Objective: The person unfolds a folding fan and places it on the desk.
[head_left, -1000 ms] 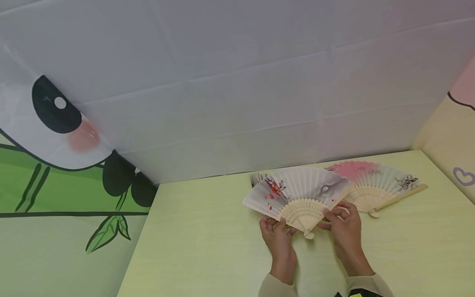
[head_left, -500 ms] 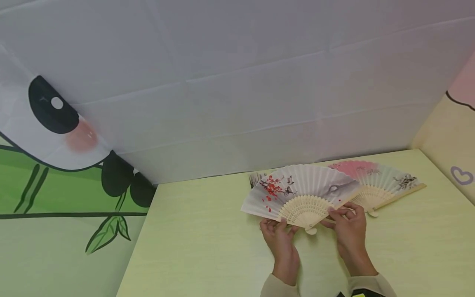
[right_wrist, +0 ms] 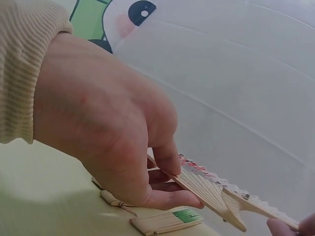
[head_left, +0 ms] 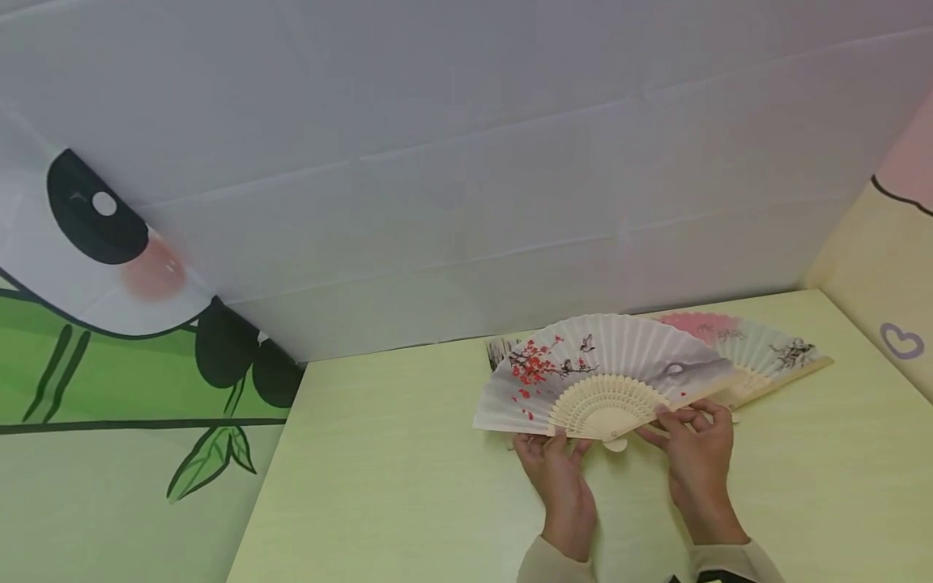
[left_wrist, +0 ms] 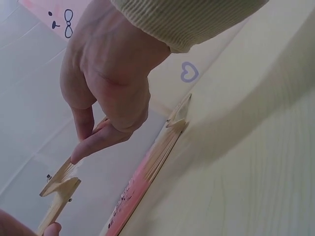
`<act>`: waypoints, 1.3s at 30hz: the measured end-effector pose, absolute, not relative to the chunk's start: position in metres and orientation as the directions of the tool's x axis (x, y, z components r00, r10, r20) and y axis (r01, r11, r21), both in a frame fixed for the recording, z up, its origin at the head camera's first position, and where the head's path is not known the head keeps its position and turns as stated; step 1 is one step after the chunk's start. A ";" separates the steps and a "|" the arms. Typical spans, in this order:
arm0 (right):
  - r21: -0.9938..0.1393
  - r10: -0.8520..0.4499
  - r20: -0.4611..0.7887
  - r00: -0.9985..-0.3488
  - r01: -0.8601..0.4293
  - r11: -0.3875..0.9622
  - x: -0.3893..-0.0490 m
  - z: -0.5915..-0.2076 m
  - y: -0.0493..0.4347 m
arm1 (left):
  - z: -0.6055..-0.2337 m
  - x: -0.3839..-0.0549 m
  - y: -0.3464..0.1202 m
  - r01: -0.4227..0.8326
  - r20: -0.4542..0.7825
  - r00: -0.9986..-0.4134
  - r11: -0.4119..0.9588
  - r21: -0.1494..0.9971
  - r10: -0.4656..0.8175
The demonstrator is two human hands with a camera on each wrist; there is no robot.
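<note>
An unfolded hand fan (head_left: 634, 344), white and grey with red blossoms and pale pierced ribs, is held up between both hands. My left hand (head_left: 564, 490) pinches its left outer rib between thumb and fingers. At the other end, my right hand (head_left: 700, 474) pinches the right outer rib (right_wrist: 189, 189). The fan's rounded pivot end (head_left: 615, 444) points down between the hands. Behind its right side lies a second spread fan (head_left: 773, 348), pink and pale green, on the table; the held fan overlaps it in the head view.
Folded fans lie on the table beneath the held one; in the right wrist view one shows a green patch (right_wrist: 187, 215) and another has a cord (right_wrist: 130, 211). A black-and-white patterned piece (head_left: 501, 353) peeks out at the left. The grey wall sheet (head_left: 437, 202) borders the table's back edge.
The held fan has spread wider and tilted up, showing more of its blossoms. My right hand has moved right with its end, which covers more of the pink fan. The left hand shifts slightly right.
</note>
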State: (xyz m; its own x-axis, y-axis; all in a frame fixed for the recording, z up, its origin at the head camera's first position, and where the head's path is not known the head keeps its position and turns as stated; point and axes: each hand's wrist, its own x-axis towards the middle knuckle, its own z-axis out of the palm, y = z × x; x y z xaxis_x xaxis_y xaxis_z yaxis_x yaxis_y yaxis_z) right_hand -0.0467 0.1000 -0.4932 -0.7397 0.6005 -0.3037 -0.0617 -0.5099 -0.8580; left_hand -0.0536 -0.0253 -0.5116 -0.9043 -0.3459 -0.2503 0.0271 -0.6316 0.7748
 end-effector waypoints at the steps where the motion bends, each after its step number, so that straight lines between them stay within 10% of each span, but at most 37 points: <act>1: -0.855 0.606 -0.299 -0.737 -0.075 -0.514 -0.046 -0.493 0.101 | -0.511 -0.053 -0.024 0.028 -0.252 -0.903 -0.634 0.773 -0.347; 39: -0.811 0.594 -0.476 -0.648 0.060 -0.583 -0.008 -0.506 0.191 | -0.520 -0.021 0.047 -0.152 -0.361 -0.909 -0.641 0.752 -0.207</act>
